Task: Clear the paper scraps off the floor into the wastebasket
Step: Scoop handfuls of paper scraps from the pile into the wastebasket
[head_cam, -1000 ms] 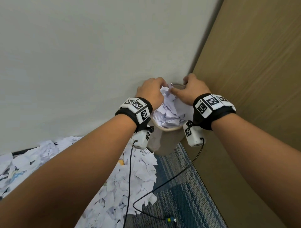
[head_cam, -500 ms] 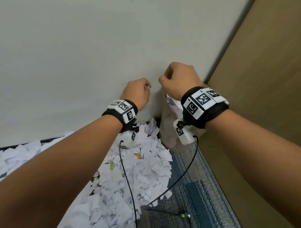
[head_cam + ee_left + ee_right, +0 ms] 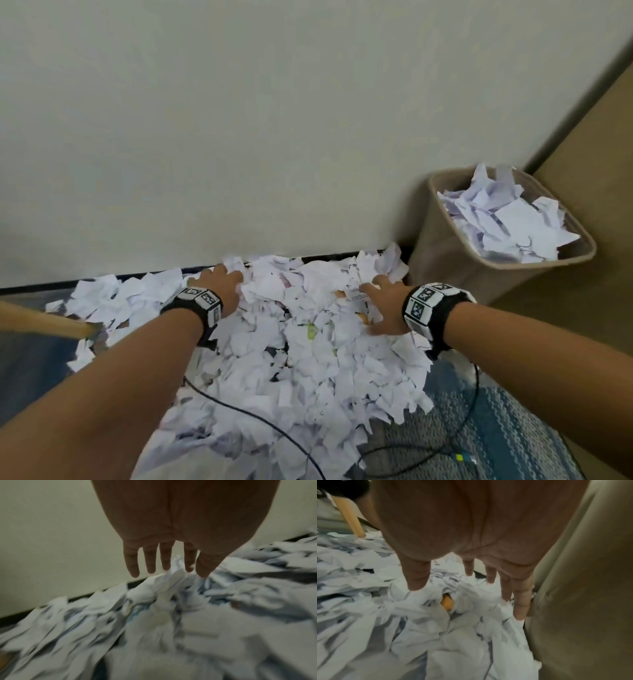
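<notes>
Scraps: paper scraps [image 3: 301, 342] heaped on the floor along the foot of the wall [image 3: 239, 120], white, a few with print; pile runs out of the head view at the bottom edge.
Wastebasket: tan wastebasket [image 3: 442, 253] upright in the corner, just right of the pile, between wall and wooden panel [image 3: 582, 222]; scraps inside reach the rim.
Left hand: left hand [image 3: 219, 284] palm down at the far left part of the pile, near the wall; fingers [image 3: 132, 563] straight and spread, nothing held. Fingertips look to meet the paper, but contact is hard to make out.
Right hand: right hand [image 3: 383, 308] palm down on the right part of the pile, beside the wastebasket; fingers [image 3: 520, 601] straight, tips sunk into scraps, gripping nothing.
Blur: both wrist views smeared; single scraps indistinct there.
Half hidden: an orange object [image 3: 447, 602] shows through a gap in the paper under the right hand; cannot tell what it is.
Cut off: wooden leg [image 3: 44, 322] at the left edge, top out of frame.
Cables: black cables [image 3: 260, 421] cross the pile and the blue carpet [image 3: 496, 428].
</notes>
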`<state>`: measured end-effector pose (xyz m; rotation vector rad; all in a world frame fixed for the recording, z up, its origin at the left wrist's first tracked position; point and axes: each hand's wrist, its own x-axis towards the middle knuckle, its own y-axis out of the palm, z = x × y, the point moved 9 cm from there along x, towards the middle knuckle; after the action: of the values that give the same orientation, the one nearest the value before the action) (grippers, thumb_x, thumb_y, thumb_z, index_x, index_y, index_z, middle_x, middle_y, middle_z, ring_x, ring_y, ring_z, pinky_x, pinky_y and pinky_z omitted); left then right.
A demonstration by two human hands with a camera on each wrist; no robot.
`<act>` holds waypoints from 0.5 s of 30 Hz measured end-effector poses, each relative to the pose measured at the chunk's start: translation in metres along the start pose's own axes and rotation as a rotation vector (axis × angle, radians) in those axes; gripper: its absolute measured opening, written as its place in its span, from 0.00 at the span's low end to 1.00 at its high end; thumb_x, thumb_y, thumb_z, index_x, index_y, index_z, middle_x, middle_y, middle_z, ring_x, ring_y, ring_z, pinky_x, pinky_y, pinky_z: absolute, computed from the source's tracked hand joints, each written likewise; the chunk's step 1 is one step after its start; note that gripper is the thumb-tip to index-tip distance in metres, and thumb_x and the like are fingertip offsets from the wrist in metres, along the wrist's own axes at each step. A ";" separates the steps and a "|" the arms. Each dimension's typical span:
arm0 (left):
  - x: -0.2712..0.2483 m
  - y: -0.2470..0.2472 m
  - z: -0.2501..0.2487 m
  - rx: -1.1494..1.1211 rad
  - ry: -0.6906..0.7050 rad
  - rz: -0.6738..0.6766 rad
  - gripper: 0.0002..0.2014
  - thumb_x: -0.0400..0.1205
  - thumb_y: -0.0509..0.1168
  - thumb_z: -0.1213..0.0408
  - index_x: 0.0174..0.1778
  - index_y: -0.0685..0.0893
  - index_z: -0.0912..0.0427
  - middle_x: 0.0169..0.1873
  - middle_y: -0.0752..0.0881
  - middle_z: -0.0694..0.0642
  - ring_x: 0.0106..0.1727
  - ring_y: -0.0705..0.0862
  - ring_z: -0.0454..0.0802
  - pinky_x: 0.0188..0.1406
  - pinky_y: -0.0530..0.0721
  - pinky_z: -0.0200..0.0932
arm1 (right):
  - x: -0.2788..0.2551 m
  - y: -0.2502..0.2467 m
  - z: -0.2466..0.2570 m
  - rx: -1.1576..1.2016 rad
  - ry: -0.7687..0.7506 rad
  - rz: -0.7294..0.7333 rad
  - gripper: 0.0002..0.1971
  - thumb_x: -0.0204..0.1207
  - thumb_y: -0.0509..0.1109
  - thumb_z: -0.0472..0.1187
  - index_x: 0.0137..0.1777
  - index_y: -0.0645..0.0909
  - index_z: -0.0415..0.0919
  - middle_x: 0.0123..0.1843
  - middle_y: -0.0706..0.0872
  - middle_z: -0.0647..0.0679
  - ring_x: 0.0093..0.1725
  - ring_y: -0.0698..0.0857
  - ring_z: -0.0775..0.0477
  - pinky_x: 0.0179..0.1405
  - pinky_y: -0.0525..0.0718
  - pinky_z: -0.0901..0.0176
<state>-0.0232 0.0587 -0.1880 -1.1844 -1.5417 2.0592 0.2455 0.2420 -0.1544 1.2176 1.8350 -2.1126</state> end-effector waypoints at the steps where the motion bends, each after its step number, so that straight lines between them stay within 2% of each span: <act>1: -0.004 0.008 0.017 -0.024 -0.046 -0.006 0.24 0.83 0.56 0.50 0.77 0.64 0.42 0.76 0.65 0.56 0.75 0.67 0.62 0.69 0.72 0.64 | 0.003 0.009 -0.003 0.012 0.018 0.009 0.50 0.70 0.70 0.68 0.85 0.46 0.53 0.84 0.52 0.41 0.78 0.67 0.31 0.74 0.70 0.38; 4: -0.016 0.031 0.061 -0.093 -0.173 0.017 0.28 0.85 0.52 0.46 0.82 0.53 0.42 0.84 0.47 0.55 0.82 0.53 0.63 0.73 0.65 0.67 | 0.018 0.022 -0.003 0.073 0.045 0.027 0.57 0.65 0.68 0.75 0.85 0.37 0.57 0.87 0.37 0.43 0.82 0.56 0.27 0.79 0.62 0.35; 7: -0.022 0.045 0.090 -0.158 -0.253 0.024 0.31 0.85 0.48 0.42 0.83 0.45 0.43 0.84 0.38 0.52 0.84 0.43 0.63 0.75 0.60 0.69 | 0.036 0.019 0.005 0.104 0.046 0.010 0.57 0.65 0.63 0.78 0.85 0.35 0.56 0.86 0.36 0.40 0.84 0.52 0.28 0.81 0.58 0.36; 11: -0.020 0.065 0.129 -0.250 -0.335 0.044 0.33 0.83 0.45 0.38 0.82 0.47 0.47 0.84 0.44 0.58 0.82 0.48 0.69 0.76 0.60 0.69 | 0.059 0.007 0.030 0.126 0.032 -0.039 0.56 0.67 0.61 0.78 0.85 0.38 0.54 0.87 0.38 0.41 0.84 0.55 0.31 0.81 0.60 0.38; 15: -0.016 0.089 0.138 -0.265 -0.295 0.109 0.37 0.81 0.45 0.35 0.83 0.49 0.51 0.82 0.52 0.64 0.82 0.54 0.68 0.79 0.58 0.64 | 0.072 0.013 0.066 0.092 -0.030 0.013 0.52 0.69 0.58 0.78 0.85 0.39 0.56 0.87 0.36 0.43 0.85 0.45 0.31 0.80 0.55 0.31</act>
<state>-0.0985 -0.0741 -0.2501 -1.1098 -1.9782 2.2343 0.1710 0.2117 -0.2110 1.2057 1.7311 -2.2181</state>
